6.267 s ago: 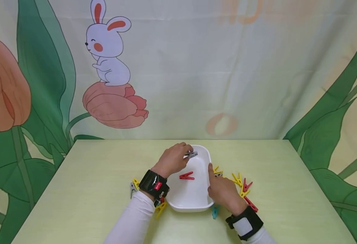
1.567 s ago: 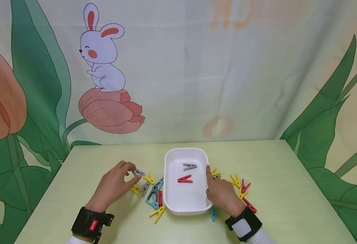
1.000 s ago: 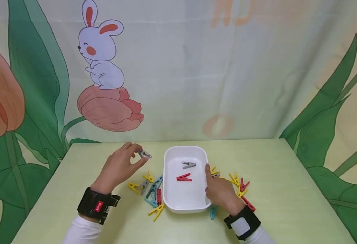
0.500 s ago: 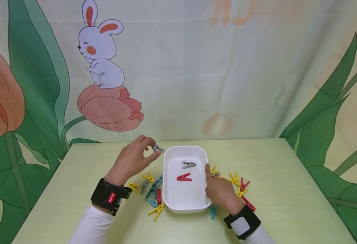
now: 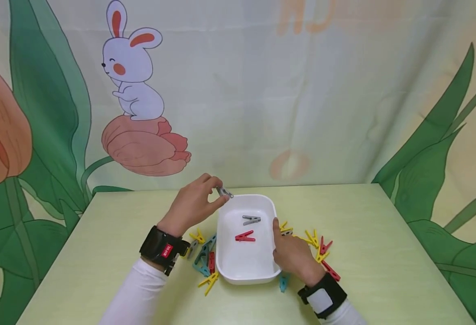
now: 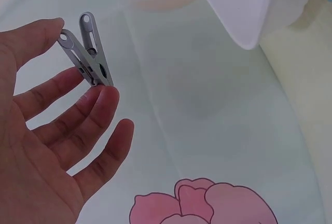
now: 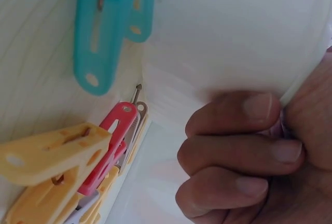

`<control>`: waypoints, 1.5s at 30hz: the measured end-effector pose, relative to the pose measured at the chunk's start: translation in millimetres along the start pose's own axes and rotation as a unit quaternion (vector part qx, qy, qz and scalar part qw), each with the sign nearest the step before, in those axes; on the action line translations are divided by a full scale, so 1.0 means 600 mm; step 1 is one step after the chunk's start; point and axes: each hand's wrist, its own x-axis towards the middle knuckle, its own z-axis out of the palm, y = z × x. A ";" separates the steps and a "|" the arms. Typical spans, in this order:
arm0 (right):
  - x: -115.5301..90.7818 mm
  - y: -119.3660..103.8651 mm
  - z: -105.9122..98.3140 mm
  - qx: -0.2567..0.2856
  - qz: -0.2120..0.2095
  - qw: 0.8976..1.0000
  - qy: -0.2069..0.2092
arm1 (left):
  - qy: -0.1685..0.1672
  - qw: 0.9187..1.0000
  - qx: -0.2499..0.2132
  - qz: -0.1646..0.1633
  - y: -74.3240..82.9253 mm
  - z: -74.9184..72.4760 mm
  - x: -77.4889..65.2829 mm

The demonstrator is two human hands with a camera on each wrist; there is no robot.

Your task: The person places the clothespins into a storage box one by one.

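A grey clothespin (image 5: pixel 225 192) is pinched between the thumb and fingers of my left hand (image 5: pixel 193 205), held up at the back left corner of a white plastic tray (image 5: pixel 246 268). The left wrist view shows that clothespin (image 6: pixel 98 60) with its handle ends apart. Inside the tray lie another grey clothespin (image 5: pixel 251 220) and a red clothespin (image 5: pixel 245 236). My right hand (image 5: pixel 296 257) holds the tray's right side, one finger stretched along the rim. In the right wrist view its other fingers (image 7: pixel 233 154) are curled against the outer wall; the thumb is hidden.
Left of the tray lie several clothespins, among them a yellow one (image 5: pixel 208 283) and a red one (image 5: pixel 211 262). More lie to its right, including a yellow clothespin (image 5: pixel 313 238), a red clothespin (image 5: pixel 331 271) and a turquoise one (image 5: pixel 283 283). A printed curtain (image 5: pixel 335 104) hangs behind the table.
A grey clothespin my left hand earlier held over the tray now lies inside. The left hand has since lifted another from the left pile and carried it right. The right hand stays put.
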 end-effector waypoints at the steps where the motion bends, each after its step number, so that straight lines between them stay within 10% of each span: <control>1: -0.001 -0.001 0.000 0.000 -0.001 1.000 0.001 | -0.004 1.000 0.001 0.001 0.001 0.003 0.002; 38: -0.028 -0.017 0.007 0.000 0.016 1.000 -0.001 | -0.071 0.997 -0.021 -0.009 0.041 0.084 0.011; 45: -0.032 -0.019 0.010 0.003 0.015 1.000 0.002 | -0.171 0.983 -0.010 -0.061 0.031 0.094 0.005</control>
